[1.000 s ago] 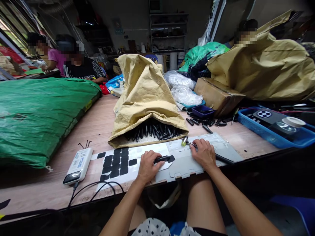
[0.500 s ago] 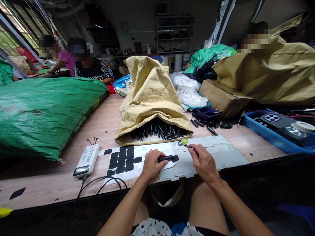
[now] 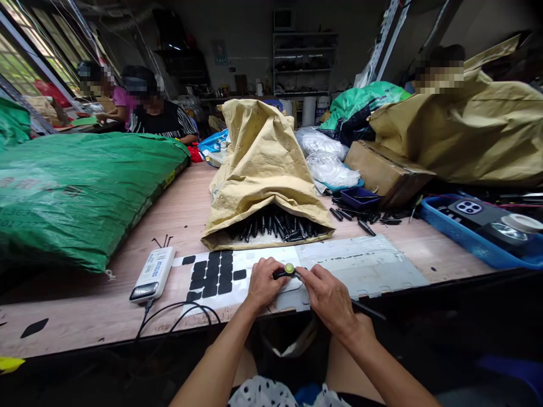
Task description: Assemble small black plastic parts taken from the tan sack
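My left hand [image 3: 266, 281] is closed around a slim black pen-shaped piece [image 3: 279, 275], held low over the sheets at the table edge. Between the fingers of my right hand [image 3: 328, 294] is a small tool with a round yellow-green head [image 3: 289, 268]. That head sits against the end of the black piece; whether it presses on it I cannot tell. Under the left hand lies a white sheet with rows of black rounded patches [image 3: 219, 274]. Behind both hands a tan sack [image 3: 263, 164] gapes toward me, with several black pen-shaped pieces [image 3: 271, 225] inside.
A bulging green sack [image 3: 80, 195] fills the left. A white power bank [image 3: 153, 274] with a black cable lies near the edge. To the right are loose black pieces [image 3: 365, 227], a cardboard box [image 3: 386, 172] and a blue tray [image 3: 487, 243]. Other people sit farther back.
My right hand has moved left, bringing the yellow-green head from apart to the end of the black piece. My left hand stays nearly in place.
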A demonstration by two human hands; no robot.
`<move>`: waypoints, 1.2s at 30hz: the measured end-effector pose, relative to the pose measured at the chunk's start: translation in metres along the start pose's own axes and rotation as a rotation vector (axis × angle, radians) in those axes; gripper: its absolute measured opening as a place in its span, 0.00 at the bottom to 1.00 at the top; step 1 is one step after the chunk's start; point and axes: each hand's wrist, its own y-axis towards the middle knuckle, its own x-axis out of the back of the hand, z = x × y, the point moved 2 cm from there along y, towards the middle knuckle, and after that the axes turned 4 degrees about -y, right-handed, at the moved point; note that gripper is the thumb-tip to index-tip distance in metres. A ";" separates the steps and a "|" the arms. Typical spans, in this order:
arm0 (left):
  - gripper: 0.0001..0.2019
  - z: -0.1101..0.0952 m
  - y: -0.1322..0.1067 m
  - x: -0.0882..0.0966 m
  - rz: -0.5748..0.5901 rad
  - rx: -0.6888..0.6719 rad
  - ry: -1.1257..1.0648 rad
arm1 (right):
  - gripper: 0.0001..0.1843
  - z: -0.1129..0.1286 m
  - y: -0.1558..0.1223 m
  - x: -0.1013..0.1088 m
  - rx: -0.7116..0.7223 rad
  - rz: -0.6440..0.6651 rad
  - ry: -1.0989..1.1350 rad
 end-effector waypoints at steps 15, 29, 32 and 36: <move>0.06 -0.005 -0.001 0.004 0.013 -0.010 -0.008 | 0.17 -0.038 -0.001 0.010 -0.188 -0.122 0.046; 0.08 -0.004 -0.002 0.004 0.021 -0.018 -0.017 | 0.12 -0.134 0.000 -0.019 -0.280 -0.071 -0.259; 0.08 -0.006 -0.002 0.005 0.024 -0.018 0.001 | 0.12 -0.135 -0.002 -0.022 -0.287 -0.081 -0.261; 0.07 -0.008 -0.003 0.005 0.024 -0.018 0.022 | 0.12 -0.134 -0.003 -0.023 -0.289 -0.085 -0.255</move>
